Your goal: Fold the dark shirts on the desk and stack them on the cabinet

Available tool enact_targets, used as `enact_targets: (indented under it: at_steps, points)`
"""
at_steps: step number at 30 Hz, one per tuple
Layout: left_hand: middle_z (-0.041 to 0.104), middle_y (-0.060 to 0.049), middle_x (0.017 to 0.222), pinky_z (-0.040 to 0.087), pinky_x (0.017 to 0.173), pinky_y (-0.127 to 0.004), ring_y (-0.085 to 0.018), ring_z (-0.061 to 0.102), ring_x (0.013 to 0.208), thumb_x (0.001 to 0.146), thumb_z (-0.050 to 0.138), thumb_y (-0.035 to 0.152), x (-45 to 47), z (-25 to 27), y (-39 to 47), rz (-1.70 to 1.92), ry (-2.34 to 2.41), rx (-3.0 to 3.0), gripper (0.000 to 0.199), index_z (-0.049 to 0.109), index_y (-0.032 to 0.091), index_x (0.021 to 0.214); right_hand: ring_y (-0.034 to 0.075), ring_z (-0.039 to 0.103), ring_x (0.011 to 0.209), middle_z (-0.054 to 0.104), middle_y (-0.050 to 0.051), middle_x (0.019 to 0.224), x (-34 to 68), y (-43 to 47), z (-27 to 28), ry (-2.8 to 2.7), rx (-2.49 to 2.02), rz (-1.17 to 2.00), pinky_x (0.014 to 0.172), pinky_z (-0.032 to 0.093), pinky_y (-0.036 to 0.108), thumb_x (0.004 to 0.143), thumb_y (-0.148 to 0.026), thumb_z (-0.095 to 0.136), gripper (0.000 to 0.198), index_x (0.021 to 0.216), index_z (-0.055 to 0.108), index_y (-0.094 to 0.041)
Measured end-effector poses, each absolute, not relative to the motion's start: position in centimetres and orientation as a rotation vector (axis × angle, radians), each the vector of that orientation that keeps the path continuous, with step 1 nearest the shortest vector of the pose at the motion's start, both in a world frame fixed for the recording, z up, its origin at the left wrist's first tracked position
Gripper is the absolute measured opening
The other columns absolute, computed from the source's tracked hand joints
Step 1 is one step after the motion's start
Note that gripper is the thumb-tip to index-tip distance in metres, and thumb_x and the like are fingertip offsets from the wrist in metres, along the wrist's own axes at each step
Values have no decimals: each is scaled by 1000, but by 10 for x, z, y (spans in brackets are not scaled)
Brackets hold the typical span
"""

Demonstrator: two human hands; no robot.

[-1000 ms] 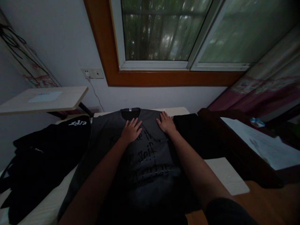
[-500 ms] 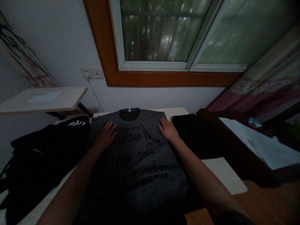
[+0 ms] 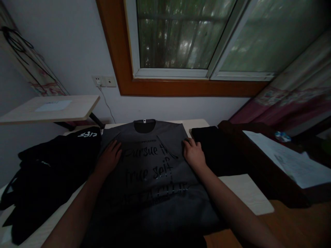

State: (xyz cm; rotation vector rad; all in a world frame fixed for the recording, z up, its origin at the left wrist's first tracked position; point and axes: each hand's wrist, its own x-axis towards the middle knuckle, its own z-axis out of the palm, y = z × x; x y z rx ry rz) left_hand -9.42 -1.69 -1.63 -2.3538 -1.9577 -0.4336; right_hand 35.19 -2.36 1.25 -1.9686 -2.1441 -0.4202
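Observation:
A dark grey T-shirt (image 3: 144, 162) with black lettering lies spread front side up, its collar toward the wall. My left hand (image 3: 110, 156) rests on its left side below the sleeve, fingers stretched out and flat on the cloth. At the shirt's right edge, just under the other sleeve, my right hand (image 3: 193, 153) has its fingers curled in on the fabric; the fingertips are partly hidden. The shirt's lower part fades into dark shadow near me.
Black clothing with white print (image 3: 59, 162) is heaped on the left of the pale table (image 3: 248, 193). Folded black cloth (image 3: 217, 148) lies to the right, beside a dark brown surface with a paper sheet (image 3: 287, 158). A raised wooden shelf (image 3: 77, 106) juts out at left.
My right hand has slid outward and toward me to the shirt's edge, its fingers going from flat to curled. The left hand has shifted outward and slightly nearer me.

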Motion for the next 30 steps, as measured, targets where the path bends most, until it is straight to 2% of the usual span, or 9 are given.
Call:
enact_targets:
  at_steps: [4,6,9,13,16,19,22,25,30]
  points:
    - [46,-11,159,32,124,-45,-27,35,151,102,29,46,-92,-14,-30,-429,-1899,-2408,58,56,15,144,22,66,74,58,17,127,355,-35,14,-2136,-2177,-397,60,51,32,100,-22,39,45,141,55,-25]
    - [44,-10,160,32,124,-46,-27,34,151,103,29,45,-90,-13,-37,-418,-1880,-2428,58,55,16,146,19,66,64,56,17,122,357,-39,14,-2132,-2243,-405,54,49,31,101,-22,36,45,143,53,-24]
    - [42,-9,161,32,123,-49,-29,33,152,103,32,46,-86,-12,-48,-369,-1875,-2438,56,54,18,147,19,68,63,54,18,119,360,-43,16,-2141,-2272,-434,52,48,30,102,-22,33,47,145,49,-22]
    - [42,-10,161,30,123,-56,-32,34,151,103,35,46,-80,-16,-57,-341,-1838,-2445,54,53,21,147,18,68,64,53,18,122,362,-47,21,-2170,-2297,-393,54,47,29,102,-19,33,49,149,44,-22]
    - [47,-10,158,33,122,-55,-32,40,148,103,37,45,-81,-16,-57,-398,-1793,-2479,52,56,21,144,16,66,68,51,18,127,363,-51,27,-2179,-2309,-352,57,47,27,102,-18,34,48,149,44,-23]
    - [57,-10,148,38,120,-49,-28,47,143,104,36,41,-92,-4,-50,-564,-1757,-2448,47,62,20,136,24,63,90,51,18,130,360,-54,40,-2201,-2206,-418,67,49,30,101,-18,38,43,141,53,-22]
    - [62,-12,140,36,120,-49,-28,47,142,103,38,37,-112,14,-43,-683,-1721,-2307,43,62,18,133,31,54,107,54,19,129,351,-54,55,-2222,-2065,-497,79,49,36,99,-19,44,34,127,63,-19]
    - [63,-14,138,37,119,-50,-31,47,141,102,39,37,-135,23,-37,-637,-1746,-2203,44,61,17,134,31,52,106,59,18,120,330,-48,66,-2310,-1910,-408,86,47,39,99,-21,47,30,120,68,-17]
    - [61,-17,142,38,117,-50,-33,46,141,102,36,46,-167,7,-23,-529,-1865,-2200,55,55,12,141,29,53,105,62,14,113,276,-30,61,-2455,-1589,-162,90,45,38,102,-27,48,29,119,69,-20]
